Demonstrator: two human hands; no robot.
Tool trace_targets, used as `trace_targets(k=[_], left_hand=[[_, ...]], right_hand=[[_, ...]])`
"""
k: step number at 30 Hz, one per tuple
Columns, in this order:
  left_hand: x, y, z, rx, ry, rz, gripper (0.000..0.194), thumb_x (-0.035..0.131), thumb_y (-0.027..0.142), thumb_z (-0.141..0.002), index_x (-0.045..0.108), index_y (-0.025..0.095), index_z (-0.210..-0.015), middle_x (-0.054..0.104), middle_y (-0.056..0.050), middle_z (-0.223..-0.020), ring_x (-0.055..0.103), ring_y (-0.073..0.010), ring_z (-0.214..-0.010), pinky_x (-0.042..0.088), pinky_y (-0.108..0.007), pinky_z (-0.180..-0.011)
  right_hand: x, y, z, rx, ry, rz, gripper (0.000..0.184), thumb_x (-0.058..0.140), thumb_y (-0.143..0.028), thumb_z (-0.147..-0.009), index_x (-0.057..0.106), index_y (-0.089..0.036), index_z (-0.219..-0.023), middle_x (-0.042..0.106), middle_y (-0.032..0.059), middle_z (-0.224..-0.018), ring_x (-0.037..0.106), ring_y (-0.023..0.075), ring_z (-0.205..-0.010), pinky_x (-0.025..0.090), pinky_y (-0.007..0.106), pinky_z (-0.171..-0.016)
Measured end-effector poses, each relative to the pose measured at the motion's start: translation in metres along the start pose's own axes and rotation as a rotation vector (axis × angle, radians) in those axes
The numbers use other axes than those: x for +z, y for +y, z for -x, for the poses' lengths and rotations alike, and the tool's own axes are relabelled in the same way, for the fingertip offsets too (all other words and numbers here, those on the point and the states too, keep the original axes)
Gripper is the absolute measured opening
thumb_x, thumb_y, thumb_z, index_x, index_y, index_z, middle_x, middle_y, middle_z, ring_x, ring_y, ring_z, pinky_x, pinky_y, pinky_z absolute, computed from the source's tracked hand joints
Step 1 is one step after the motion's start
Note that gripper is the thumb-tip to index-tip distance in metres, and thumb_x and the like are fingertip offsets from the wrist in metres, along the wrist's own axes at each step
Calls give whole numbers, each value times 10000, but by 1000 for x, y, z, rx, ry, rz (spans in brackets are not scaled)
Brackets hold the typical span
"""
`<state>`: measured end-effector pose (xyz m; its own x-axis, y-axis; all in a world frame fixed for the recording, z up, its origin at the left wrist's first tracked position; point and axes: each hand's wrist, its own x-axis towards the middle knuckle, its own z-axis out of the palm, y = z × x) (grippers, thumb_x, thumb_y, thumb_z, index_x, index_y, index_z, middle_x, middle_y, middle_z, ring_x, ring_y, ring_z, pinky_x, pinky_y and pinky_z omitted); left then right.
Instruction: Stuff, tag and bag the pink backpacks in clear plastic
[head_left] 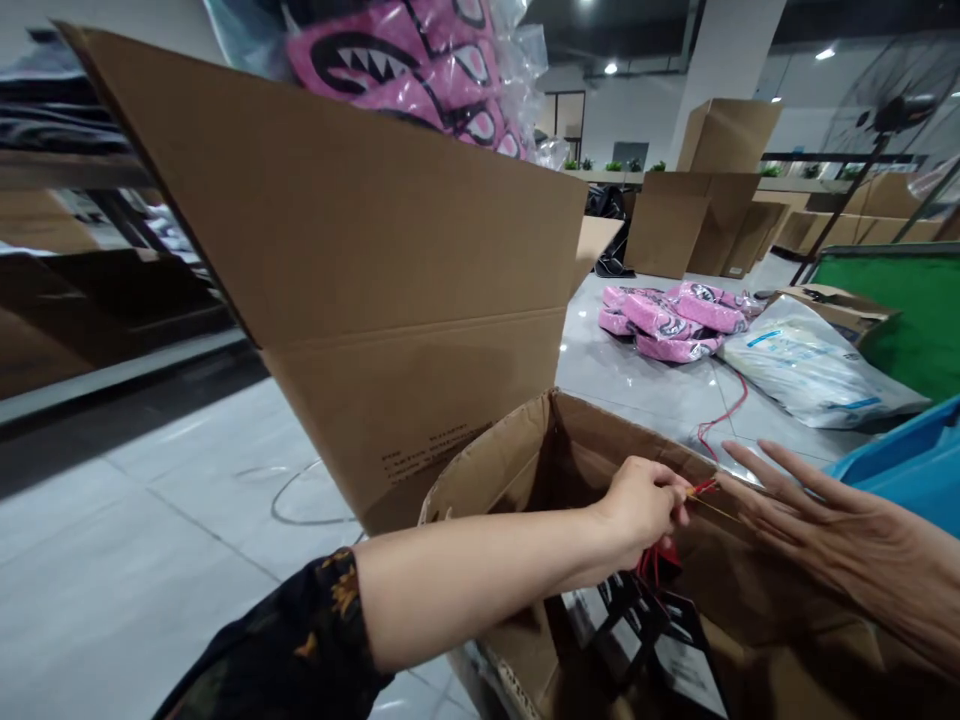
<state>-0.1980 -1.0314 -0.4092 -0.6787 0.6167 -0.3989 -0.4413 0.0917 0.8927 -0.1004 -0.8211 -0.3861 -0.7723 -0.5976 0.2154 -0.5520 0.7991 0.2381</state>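
My left hand (641,505) reaches in from the lower left in a dark patterned sleeve (300,630) and pinches a short red cord (701,490) above the rim of an open cardboard box (495,480). A thin tan strand (712,508) runs from those fingertips toward my right hand (847,540). That hand is spread flat, its fingers apart, just past the strand and holding nothing I can see. Black-and-white cards (637,630) with red cords (652,565) lie inside the box, partly hidden beneath my left forearm.
A tall cardboard flap or sheet (337,250) stands at the left, with plastic-wrapped pink shark-print goods (405,70) behind it. Pink fabric items (671,320), a white plastic sack (810,365) and a red wire (724,412) lie on the tiled floor. A blue bin (907,465) stands at the right.
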Motion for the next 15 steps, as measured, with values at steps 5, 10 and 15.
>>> trace_targets(k=[5,10,15], left_hand=[[-16,6,-3,-112,-246,-36,258,496,12,-928,591,146,-729,476,66,-457,308,-53,-351,243,-230,-436],[-26,11,-11,-51,-619,113,37,637,102,-867,670,116,-854,510,44,-503,319,-49,-400,245,-212,-475],[-26,13,-23,235,-508,285,330,835,285,-735,607,175,-947,562,52,-556,306,-55,-433,288,-215,-491]], right_hand=[[0,8,3,-87,-49,-57,850,360,-36,-845,277,-402,-1608,421,-77,-1594,286,270,-1512,310,582,-1257],[-8,13,8,-130,-12,32,706,496,-199,-909,379,-446,-1560,529,-86,-1520,451,317,-1439,455,569,-1171],[19,-43,23,168,121,-234,630,565,-325,-968,397,-375,-1573,587,-5,-1487,607,204,-1306,562,275,-1022]])
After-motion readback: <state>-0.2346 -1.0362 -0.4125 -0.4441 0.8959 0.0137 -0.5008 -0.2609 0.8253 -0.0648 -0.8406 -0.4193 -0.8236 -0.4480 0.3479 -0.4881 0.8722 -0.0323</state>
